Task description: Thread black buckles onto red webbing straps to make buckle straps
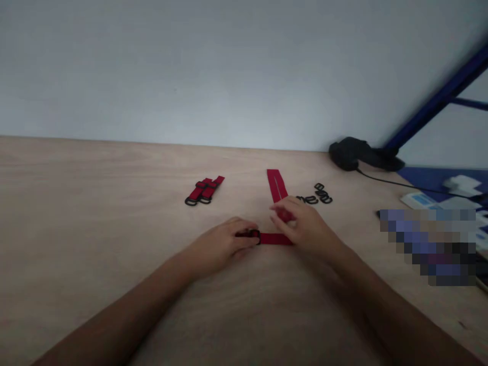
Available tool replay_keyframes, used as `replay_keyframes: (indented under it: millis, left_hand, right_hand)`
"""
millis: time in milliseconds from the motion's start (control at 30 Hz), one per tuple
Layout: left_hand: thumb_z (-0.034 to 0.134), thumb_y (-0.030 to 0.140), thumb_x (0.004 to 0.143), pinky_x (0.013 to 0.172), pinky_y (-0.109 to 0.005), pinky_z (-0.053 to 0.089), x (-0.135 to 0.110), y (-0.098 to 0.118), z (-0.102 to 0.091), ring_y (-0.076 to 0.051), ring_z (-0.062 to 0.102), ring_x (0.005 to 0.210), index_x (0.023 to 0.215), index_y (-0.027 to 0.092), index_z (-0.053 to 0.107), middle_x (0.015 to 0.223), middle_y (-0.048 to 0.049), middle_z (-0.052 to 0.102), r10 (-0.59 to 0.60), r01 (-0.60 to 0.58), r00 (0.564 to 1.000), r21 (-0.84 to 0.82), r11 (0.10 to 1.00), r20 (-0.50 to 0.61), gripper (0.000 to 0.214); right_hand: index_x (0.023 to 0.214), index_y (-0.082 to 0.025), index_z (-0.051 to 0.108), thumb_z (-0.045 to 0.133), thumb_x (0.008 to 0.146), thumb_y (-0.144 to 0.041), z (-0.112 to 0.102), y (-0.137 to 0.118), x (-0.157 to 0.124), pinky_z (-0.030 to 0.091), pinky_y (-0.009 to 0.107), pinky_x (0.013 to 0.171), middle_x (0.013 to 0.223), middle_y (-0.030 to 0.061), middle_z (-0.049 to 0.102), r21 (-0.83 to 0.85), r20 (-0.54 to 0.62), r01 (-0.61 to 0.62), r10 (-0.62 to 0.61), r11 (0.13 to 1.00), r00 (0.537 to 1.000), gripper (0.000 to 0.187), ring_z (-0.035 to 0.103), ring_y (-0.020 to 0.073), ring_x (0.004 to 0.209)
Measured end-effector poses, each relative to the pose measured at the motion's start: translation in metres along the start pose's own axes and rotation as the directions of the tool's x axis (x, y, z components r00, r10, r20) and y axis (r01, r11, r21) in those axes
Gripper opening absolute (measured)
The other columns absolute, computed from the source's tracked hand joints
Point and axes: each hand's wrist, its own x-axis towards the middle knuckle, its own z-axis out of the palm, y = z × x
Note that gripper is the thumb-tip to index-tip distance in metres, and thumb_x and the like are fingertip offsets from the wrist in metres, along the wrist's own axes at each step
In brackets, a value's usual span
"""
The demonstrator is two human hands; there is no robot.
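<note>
Both my hands rest on a pale wooden table (76,203) and share one red strap (275,239). My left hand (224,244) pinches the strap's left end, where a black buckle (252,234) sits at my fingertips. My right hand (301,226) is closed on the strap's other end and covers it. Beyond my right hand, two more red strap pieces (276,184) lie side by side, running away from me.
Two finished red straps with black buckles (204,191) lie at the back left. Several loose black rings (318,195) sit right of the straps. A black device with a cable (356,153) stands by the wall. A blue frame (438,96) and papers (450,195) are at the right.
</note>
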Motion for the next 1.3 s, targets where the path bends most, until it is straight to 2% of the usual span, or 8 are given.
replay_keyframes:
  millis: [167, 300, 467, 533, 700, 1067, 1167, 1300]
  left_hand:
    - [0.053, 0.019, 0.091, 0.089, -0.032, 0.049, -0.005, -0.007, -0.009, -0.021, 0.057, 0.106, 0.102, 0.020, 0.071, 0.116, -0.0109, 0.062, -0.076, 0.076, 0.997, -0.007, 0.997, 0.021, 0.022]
    - [0.054, 0.018, 0.090, 0.089, -0.030, 0.049, -0.012, -0.012, -0.018, -0.020, 0.058, 0.103, 0.101, 0.019, 0.071, 0.113, -0.0103, 0.062, -0.116, 0.116, 0.993, 0.011, 0.993, 0.037, 0.021]
    - [0.055, 0.017, 0.089, 0.090, -0.029, 0.049, -0.014, -0.014, -0.020, -0.019, 0.059, 0.102, 0.101, 0.018, 0.070, 0.113, -0.0093, 0.061, -0.144, 0.143, 0.989, 0.006, 0.990, 0.037, 0.020]
    - [0.057, 0.019, 0.088, 0.090, -0.029, 0.049, -0.014, -0.014, -0.019, -0.018, 0.058, 0.101, 0.102, 0.019, 0.070, 0.112, -0.0087, 0.061, -0.154, 0.154, 0.987, -0.001, 0.988, 0.041, 0.019]
    - [0.058, 0.023, 0.088, 0.091, -0.030, 0.047, -0.012, -0.011, -0.021, -0.019, 0.058, 0.101, 0.107, 0.017, 0.068, 0.110, -0.0091, 0.062, -0.183, 0.183, 0.982, 0.015, 0.983, 0.045, 0.022]
    - [0.057, 0.025, 0.090, 0.091, -0.030, 0.046, -0.011, -0.013, -0.024, -0.019, 0.058, 0.100, 0.106, 0.019, 0.068, 0.109, -0.0081, 0.061, -0.222, 0.220, 0.971, 0.028, 0.975, 0.085, 0.020]
    - [0.057, 0.025, 0.089, 0.090, -0.031, 0.047, -0.011, -0.012, -0.025, -0.019, 0.057, 0.099, 0.103, 0.018, 0.067, 0.108, -0.0080, 0.060, -0.227, 0.226, 0.971, 0.019, 0.974, 0.080, 0.018]
    - [0.059, 0.024, 0.086, 0.086, -0.033, 0.048, -0.012, -0.008, -0.029, -0.020, 0.056, 0.095, 0.094, 0.017, 0.065, 0.103, -0.0078, 0.058, -0.244, 0.244, 0.967, 0.011, 0.970, 0.076, 0.012]
  right_hand:
    - [0.086, -0.014, 0.071, 0.051, 0.088, -0.025, -0.026, 0.045, 0.010, 0.047, 0.035, 0.073, 0.088, 0.0120, 0.067, -0.332, -0.027, -0.232, 0.237, 0.914, 0.971, 0.023, 0.062, 0.0240, 0.081]
    - [0.092, -0.014, 0.072, 0.052, 0.089, -0.026, -0.033, 0.063, 0.011, 0.046, 0.034, 0.071, 0.091, 0.0122, 0.069, -0.386, 0.006, -0.281, 0.307, 0.879, 0.952, 0.024, 0.063, 0.0237, 0.081]
    - [0.092, -0.017, 0.071, 0.055, 0.090, -0.028, -0.021, 0.027, 0.003, 0.045, 0.031, 0.075, 0.093, 0.0089, 0.067, -0.212, 0.148, -0.088, 0.121, 0.973, 0.981, 0.020, 0.061, 0.0208, 0.084]
    - [0.106, -0.020, 0.068, 0.062, 0.086, -0.033, -0.012, 0.008, -0.001, 0.045, 0.029, 0.074, 0.097, 0.0070, 0.065, -0.085, 0.274, 0.032, -0.008, 0.996, 0.962, 0.024, 0.061, 0.0188, 0.084]
    - [0.093, -0.018, 0.068, 0.064, 0.084, -0.023, -0.001, -0.007, -0.004, 0.044, 0.027, 0.070, 0.098, 0.0064, 0.062, -0.030, 0.433, 0.051, -0.033, 0.998, 0.901, 0.011, 0.059, 0.0173, 0.082]
    - [0.089, -0.019, 0.068, 0.062, 0.084, -0.024, -0.004, 0.005, -0.003, 0.042, 0.025, 0.066, 0.089, 0.0036, 0.065, 0.038, 0.326, 0.006, -0.018, 0.999, 0.945, 0.009, 0.059, 0.0151, 0.074]
    - [0.087, -0.017, 0.067, 0.049, 0.092, -0.028, -0.012, 0.022, 0.003, 0.041, 0.027, 0.067, 0.085, 0.0061, 0.069, -0.135, 0.084, -0.188, 0.201, 0.973, 0.976, 0.022, 0.061, 0.0175, 0.076]
    - [0.095, -0.016, 0.068, 0.043, 0.093, -0.034, -0.019, 0.047, 0.010, 0.042, 0.032, 0.066, 0.102, 0.0130, 0.068, -0.433, -0.095, -0.467, 0.477, 0.771, 0.874, 0.030, 0.064, 0.0250, 0.087]
